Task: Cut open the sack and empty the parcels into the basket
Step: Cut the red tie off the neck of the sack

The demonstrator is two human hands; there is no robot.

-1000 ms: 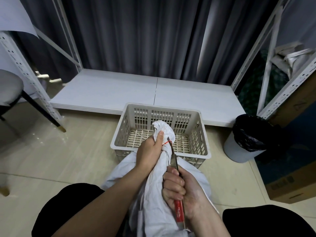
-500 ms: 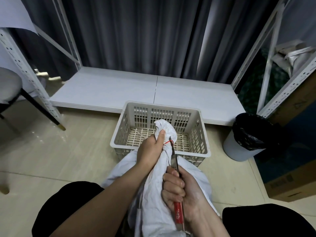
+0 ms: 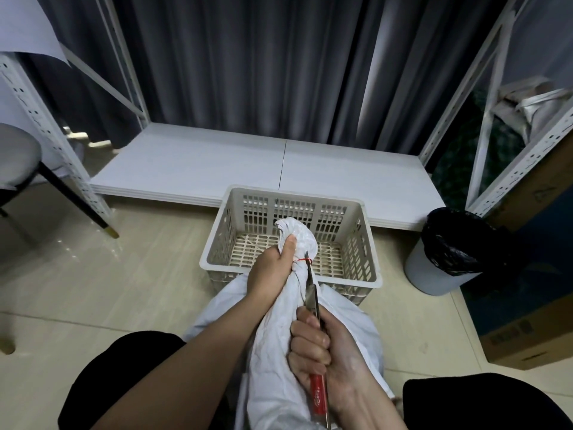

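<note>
White sack (image 3: pixel 279 352) between knees, neck over beige basket (image 3: pixel 366 243) rim. Left hand (image 3: pixel 273 268) fingers clenched round tied neck just below red tie (image 3: pixel 302 259). Right hand (image 3: pixel 325 352) fingers gripping red-handled knife (image 3: pixel 311 293), tip at tie.
</note>
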